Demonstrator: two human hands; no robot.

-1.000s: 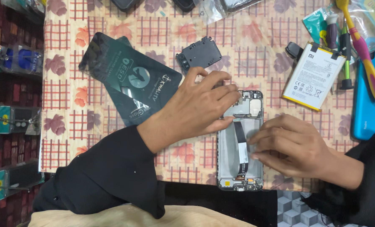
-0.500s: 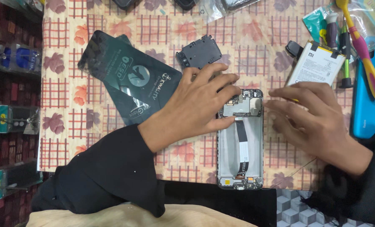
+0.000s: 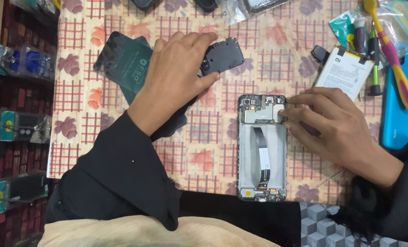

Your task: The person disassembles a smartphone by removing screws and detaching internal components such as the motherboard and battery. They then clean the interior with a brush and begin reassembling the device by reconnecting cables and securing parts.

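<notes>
On the flowered, checked tablecloth (image 3: 98,151) an opened phone frame (image 3: 262,148) lies lengthwise, its top end away from the person and its bottom end at the near table edge. A dark ribbon cable (image 3: 262,158) runs down its bare middle, and a circuit board fills its far end. The right hand (image 3: 337,126) rests against the frame's far right corner, fingertips (image 3: 292,106) drawn together and pressing on the edge beside the board; whether they pinch anything small I cannot tell. The left hand (image 3: 174,77) lies well to the left and farther back, fingers spread and curled over a black plastic cover plate (image 3: 222,57), with the thumb at its near edge and the fingers on its left part, so it grips the plate loosely against the cloth. Under that wrist lies a dark green flat pouch (image 3: 121,61). To the right of the frame, just beyond the right hand, sits a white phone battery (image 3: 343,73), with a few screwdrivers (image 3: 373,55) and a pink and yellow toothbrush (image 3: 394,59) farther right. A blue phone back (image 3: 398,119) lies at the right edge. Both arms wear black sleeves.
</notes>
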